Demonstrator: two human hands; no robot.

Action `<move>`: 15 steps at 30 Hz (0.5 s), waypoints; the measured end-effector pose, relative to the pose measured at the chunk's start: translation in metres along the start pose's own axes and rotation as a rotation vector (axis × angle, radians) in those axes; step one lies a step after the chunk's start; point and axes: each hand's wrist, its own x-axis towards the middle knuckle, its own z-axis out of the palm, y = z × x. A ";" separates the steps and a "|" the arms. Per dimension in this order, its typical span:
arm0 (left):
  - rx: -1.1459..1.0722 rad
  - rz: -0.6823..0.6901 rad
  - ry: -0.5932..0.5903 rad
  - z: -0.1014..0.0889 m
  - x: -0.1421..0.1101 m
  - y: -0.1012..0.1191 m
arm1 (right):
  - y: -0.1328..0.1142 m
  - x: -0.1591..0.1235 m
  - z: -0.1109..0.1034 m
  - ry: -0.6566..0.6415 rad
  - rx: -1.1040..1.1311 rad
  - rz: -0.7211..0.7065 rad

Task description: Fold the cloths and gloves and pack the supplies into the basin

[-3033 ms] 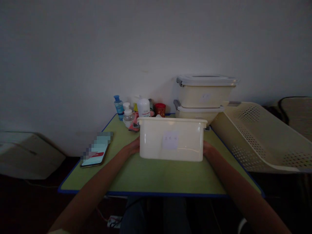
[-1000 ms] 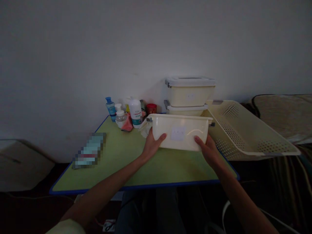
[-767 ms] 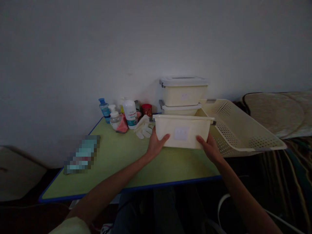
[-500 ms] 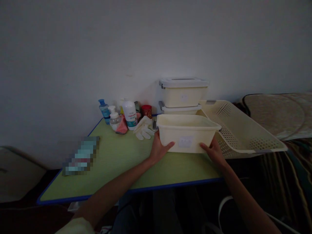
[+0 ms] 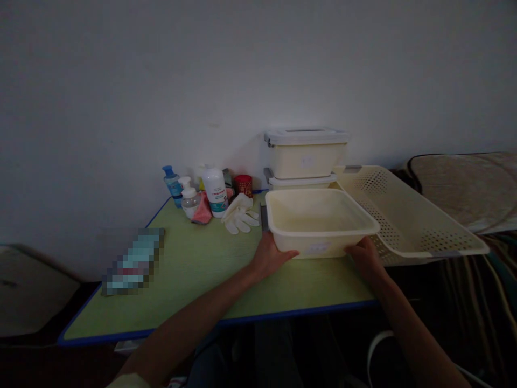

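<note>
A cream plastic storage box (image 5: 319, 243) without a lid is held between my two hands, over the right part of the green table. My left hand (image 5: 271, 255) grips its left end, thumb along the front wall near the bottom. On the opposite end my right hand (image 5: 367, 257) grips the box, thumb on the front; its other fingers are hidden. The box tips toward me, so its inside shows, and a small pale label (image 5: 318, 248) is on its front. Just behind it stand two lidded boxes, the upper one (image 5: 309, 160) resting on the lower one (image 5: 301, 181).
A large cream basket (image 5: 407, 215) with perforated walls sits at the table's right. Left of the boxes are a white glove (image 5: 241, 213), a white bottle (image 5: 215, 191), pump bottles (image 5: 173, 186), a pink cloth (image 5: 202, 209) and a red holder (image 5: 243, 185). The table (image 5: 194, 280) has a blue edge.
Both hands have tilted the open box toward me and brought it slightly closer and to the right. More of its inside shows now.
</note>
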 end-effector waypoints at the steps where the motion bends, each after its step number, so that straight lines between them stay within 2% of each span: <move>1: -0.003 -0.009 -0.007 0.000 0.000 -0.001 | 0.002 0.001 0.001 0.013 -0.002 -0.015; 9: -0.070 -0.043 -0.024 0.005 0.004 -0.011 | 0.015 0.004 0.003 0.076 -0.115 -0.092; 15: -0.055 0.013 -0.051 0.005 0.008 -0.016 | 0.002 -0.001 0.010 0.087 -0.233 -0.123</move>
